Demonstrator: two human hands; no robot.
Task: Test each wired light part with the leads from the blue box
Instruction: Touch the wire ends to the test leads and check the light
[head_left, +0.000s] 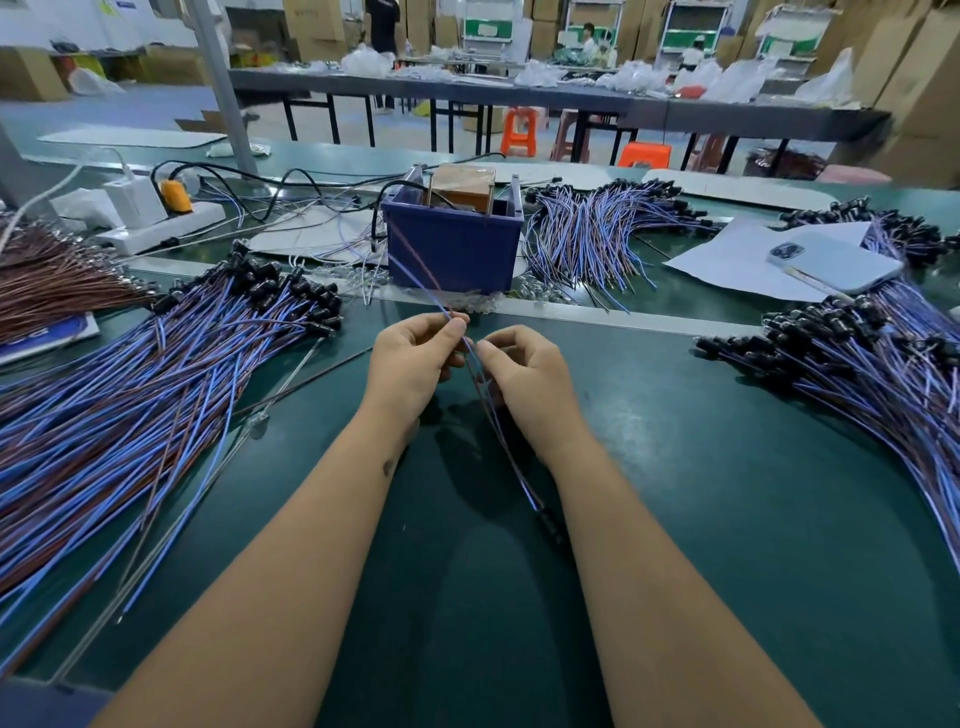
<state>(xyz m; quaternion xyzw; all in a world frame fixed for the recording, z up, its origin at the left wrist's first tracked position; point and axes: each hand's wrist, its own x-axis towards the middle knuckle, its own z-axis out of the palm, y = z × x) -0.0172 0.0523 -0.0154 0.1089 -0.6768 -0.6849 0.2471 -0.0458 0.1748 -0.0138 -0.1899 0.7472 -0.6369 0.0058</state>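
While both hands meet at the centre of the frame above the green counter (727, 519), the left hand (410, 364) pinches the leads (415, 280) between thumb and forefinger; these thin wires run up to the blue box (457, 244) just above. The right hand (524, 379) pinches the bare wire ends of one wired light part (511, 457), whose blue and brown wires trail down between the forearms to a dark tip, blurred. A big pile of parts (156, 395) fills the left of the frame, another pile (872, 374) the right. A phone (836, 260) lies on white paper (727, 260) at upper right.
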